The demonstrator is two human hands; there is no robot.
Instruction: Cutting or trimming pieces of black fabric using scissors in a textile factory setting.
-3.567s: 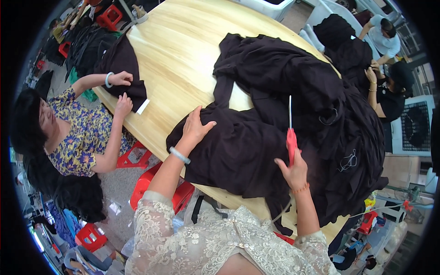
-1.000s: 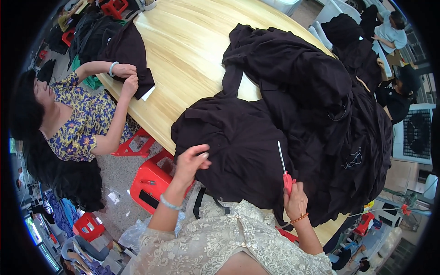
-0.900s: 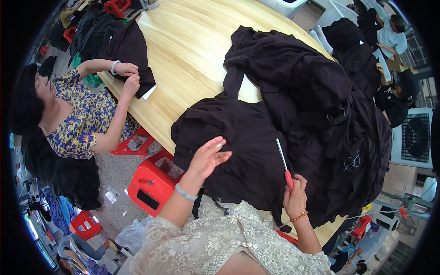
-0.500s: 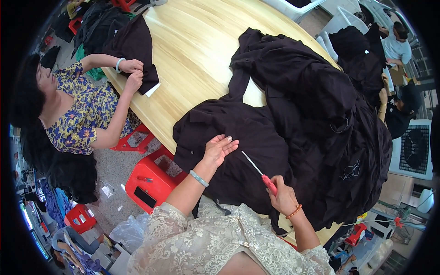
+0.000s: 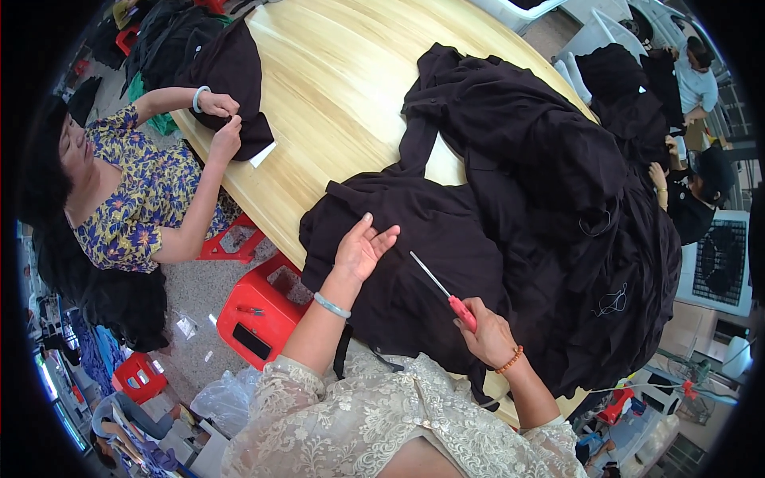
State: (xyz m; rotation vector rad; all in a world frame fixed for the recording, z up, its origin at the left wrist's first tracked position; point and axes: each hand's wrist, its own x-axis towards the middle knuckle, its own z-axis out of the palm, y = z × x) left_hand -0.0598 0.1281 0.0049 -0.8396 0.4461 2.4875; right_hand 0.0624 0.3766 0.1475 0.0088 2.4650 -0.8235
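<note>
My left hand (image 5: 362, 252) is held over a dark garment (image 5: 430, 231) with its palm turned partly up. Its thumb and fingers are apart and nothing shows in them. In my right hand (image 5: 491, 336) is a red-handled screwdriver (image 5: 462, 311), gripped by the handle. Its thin metal shaft points up and to the left, toward my left hand, with the tip apart from it. The garment lies spread and wrinkled on the table beneath both hands. A larger heap of dark garments (image 5: 550, 175) adjoins it on the right, with pale loose threads (image 5: 611, 300) on top.
The pale wooden table (image 5: 335, 88) runs away from me. At its left side a co-worker's hands (image 5: 225, 127) hold another dark garment (image 5: 227, 72). A red stool (image 5: 251, 319) with a phone (image 5: 252, 340) stands at my left. Other people work at the far right.
My left hand has moved left and slightly away from me, its fingers spreading wider. My right hand has shifted slightly left and away with the screwdriver. The co-worker's hands have moved slightly.
</note>
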